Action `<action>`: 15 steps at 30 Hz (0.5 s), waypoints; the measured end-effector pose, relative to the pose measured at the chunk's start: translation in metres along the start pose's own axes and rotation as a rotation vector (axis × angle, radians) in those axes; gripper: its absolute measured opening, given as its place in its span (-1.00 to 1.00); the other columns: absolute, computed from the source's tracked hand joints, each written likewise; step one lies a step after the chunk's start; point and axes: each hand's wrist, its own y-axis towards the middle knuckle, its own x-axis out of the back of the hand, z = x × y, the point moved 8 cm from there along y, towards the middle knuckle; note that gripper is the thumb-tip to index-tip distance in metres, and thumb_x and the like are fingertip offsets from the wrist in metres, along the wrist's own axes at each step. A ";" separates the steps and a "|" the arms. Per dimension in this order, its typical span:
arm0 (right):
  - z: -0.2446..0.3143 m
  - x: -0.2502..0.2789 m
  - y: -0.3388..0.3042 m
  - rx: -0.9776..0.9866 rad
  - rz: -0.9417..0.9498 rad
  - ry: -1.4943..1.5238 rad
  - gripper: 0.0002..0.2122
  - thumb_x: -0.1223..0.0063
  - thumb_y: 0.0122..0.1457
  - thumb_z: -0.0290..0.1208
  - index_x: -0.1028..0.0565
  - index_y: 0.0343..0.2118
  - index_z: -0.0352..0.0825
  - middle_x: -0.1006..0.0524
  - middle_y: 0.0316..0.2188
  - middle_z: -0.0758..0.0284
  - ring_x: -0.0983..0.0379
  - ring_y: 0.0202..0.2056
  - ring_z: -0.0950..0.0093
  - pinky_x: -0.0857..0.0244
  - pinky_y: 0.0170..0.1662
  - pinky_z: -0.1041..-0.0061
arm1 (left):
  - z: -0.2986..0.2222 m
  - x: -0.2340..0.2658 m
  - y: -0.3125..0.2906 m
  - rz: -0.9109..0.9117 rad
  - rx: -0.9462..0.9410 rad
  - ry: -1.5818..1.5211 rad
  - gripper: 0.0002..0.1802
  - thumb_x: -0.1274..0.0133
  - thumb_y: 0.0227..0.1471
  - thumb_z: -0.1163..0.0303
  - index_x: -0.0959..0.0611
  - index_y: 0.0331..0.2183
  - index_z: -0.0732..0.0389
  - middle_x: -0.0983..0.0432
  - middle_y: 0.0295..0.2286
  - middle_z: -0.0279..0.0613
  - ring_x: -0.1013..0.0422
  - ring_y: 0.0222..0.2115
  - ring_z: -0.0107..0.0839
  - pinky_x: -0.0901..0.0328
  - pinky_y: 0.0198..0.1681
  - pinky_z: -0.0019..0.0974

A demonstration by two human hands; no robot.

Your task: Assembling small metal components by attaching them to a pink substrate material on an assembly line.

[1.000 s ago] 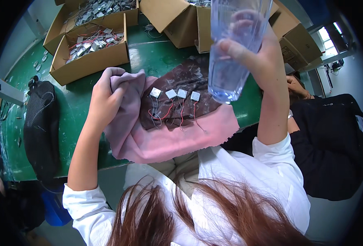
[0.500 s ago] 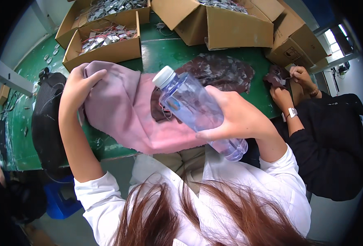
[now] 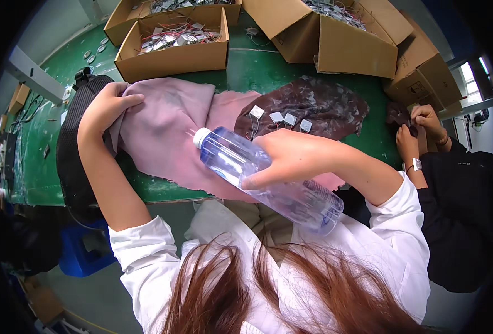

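Your bottle (image 3: pixel 305 201) has swung leftward, your right hand (image 3: pixel 296 153) wrapped around it, so its cap (image 3: pixel 201 137) now sits over the pink cloth (image 3: pixel 163 131) your left hand (image 3: pixel 106 110) grips (the small tiles (image 3: pixel 290 119) show again).

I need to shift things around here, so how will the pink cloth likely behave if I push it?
The pink cloth is probably floppy, since it drapes in soft folds beside the left hand. Pushing would likely bunch it, and might drag the dark cloth overlapping it.
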 end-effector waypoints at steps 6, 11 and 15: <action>0.006 0.011 -0.002 0.038 -0.043 -0.063 -0.44 0.01 -0.21 0.05 -0.47 -0.54 -0.56 -0.44 -0.62 0.10 -0.39 -0.57 0.35 -0.25 -0.47 0.43 | -0.001 0.000 0.001 -0.041 0.005 0.033 -0.68 -0.05 -0.23 0.30 -0.54 -0.45 0.40 -0.43 -0.61 -0.27 -0.32 -0.59 -0.57 -0.23 -0.44 -0.50; 0.016 0.002 -0.007 0.046 0.025 -0.043 -0.44 0.01 -0.22 0.04 -0.46 -0.55 -0.56 -0.45 -0.60 0.07 -0.41 -0.53 0.33 -0.26 -0.42 0.43 | -0.003 -0.002 0.004 -0.009 0.000 0.097 -0.66 -0.06 -0.23 0.29 -0.54 -0.45 0.41 -0.43 -0.61 -0.25 -0.32 -0.58 -0.55 -0.22 -0.44 -0.48; 0.024 0.001 0.006 0.003 0.103 -0.072 -0.44 -0.02 -0.14 0.02 -0.42 -0.35 -0.53 -0.47 -0.48 0.12 -0.43 -0.44 0.39 -0.28 -0.36 0.49 | -0.002 -0.002 0.005 -0.041 -0.021 0.088 -0.66 -0.05 -0.23 0.28 -0.54 -0.45 0.41 -0.44 -0.61 -0.24 -0.33 -0.58 -0.54 -0.22 -0.44 -0.47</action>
